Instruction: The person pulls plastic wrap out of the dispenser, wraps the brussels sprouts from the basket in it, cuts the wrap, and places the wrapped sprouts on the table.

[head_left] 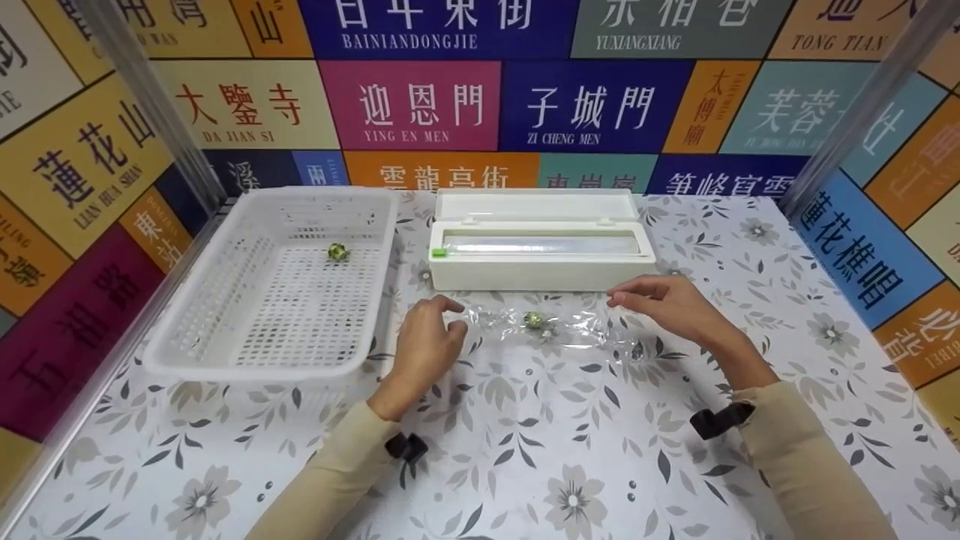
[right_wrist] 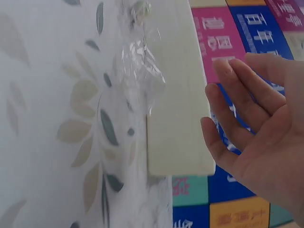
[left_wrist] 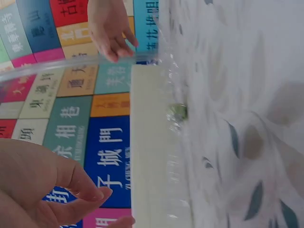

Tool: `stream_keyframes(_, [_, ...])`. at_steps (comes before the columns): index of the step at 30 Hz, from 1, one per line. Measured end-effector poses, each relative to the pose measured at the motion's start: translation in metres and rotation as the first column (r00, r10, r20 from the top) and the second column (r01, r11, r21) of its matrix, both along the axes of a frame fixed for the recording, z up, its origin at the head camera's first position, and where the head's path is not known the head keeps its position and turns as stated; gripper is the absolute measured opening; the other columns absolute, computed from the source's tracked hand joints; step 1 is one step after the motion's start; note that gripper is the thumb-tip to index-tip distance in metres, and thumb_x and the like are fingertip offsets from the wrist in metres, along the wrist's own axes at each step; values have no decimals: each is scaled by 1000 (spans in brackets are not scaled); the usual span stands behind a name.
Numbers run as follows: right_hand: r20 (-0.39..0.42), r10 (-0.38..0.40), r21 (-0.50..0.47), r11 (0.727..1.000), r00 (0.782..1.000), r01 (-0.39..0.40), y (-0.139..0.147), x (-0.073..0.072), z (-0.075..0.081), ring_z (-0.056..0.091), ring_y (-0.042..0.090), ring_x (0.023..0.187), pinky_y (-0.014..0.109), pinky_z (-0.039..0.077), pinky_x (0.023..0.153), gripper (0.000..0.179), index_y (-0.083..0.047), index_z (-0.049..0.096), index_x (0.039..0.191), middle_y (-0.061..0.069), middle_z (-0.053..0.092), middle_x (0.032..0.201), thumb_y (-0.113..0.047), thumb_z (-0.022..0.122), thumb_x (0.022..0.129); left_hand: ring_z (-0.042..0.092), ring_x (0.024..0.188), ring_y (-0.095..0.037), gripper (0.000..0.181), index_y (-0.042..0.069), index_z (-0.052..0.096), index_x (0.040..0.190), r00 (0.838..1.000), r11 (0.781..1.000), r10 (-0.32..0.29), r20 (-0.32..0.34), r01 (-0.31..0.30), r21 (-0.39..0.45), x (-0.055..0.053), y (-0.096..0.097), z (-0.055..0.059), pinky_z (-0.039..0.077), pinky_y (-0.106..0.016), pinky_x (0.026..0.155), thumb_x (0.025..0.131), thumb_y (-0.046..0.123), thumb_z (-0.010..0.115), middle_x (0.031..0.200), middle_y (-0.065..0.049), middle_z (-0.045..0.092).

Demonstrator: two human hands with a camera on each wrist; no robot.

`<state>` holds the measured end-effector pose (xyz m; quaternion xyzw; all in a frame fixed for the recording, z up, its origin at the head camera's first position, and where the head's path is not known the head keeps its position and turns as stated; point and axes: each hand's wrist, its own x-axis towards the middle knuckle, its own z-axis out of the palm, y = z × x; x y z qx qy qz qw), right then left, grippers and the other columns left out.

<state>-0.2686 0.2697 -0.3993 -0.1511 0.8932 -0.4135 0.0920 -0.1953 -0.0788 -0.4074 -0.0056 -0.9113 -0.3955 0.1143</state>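
Observation:
A crumpled sheet of clear plastic wrap point(head_left: 589, 330) lies on the table, with a small round green item point(head_left: 533, 321) in its middle; the item's kind is hard to tell. At the wrap's left end is my left hand point(head_left: 429, 339), thumb and forefinger apart with nothing visible between them. My right hand point(head_left: 667, 304) hovers above the wrap's right end, its fingers loosely bent and empty in the right wrist view. Just behind the wrap stands a white plastic wrap dispenser point(head_left: 544, 274), its lid point(head_left: 536, 204) raised and a roll of film point(head_left: 540, 244) inside.
To the left stands a white perforated basket point(head_left: 259, 372) holding another small green item point(head_left: 338, 252). A green slider point(head_left: 439, 253) sits at the dispenser's left front corner. Sign-patterned panels point(head_left: 420, 105) wall in the back and sides of the floral-covered table point(head_left: 450, 480).

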Motion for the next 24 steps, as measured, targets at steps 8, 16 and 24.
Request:
stream_keyframes(8, [-61,55,46,998,997,-52,-43,-6,4,67,29,110,27,55,87,29,-5,71,120,14,73,119,-22,68,96,72,101,-30,16,2,75,104,973,960,-218,76,200,197,-32,14,6,60,-37,88,89,4,69,105,-16,77])
stream_keyframes(16, [-57,40,143,989,998,-32,-81,-14,-1,71,28,96,25,55,75,27,-7,75,111,14,76,107,-15,79,85,73,93,-26,26,0,74,107,935,937,-320,154,288,196,-70,43,-7,61,-25,78,82,0,77,100,-16,77])
stream_keyframes(24, [-31,94,142,986,995,-88,-96,-21,-20,73,32,93,27,58,75,27,-1,74,107,17,76,104,-9,81,82,73,95,-29,25,-2,76,101,918,932,-362,164,356,67,-84,53,-21,61,-30,83,77,-4,76,100,-17,77])
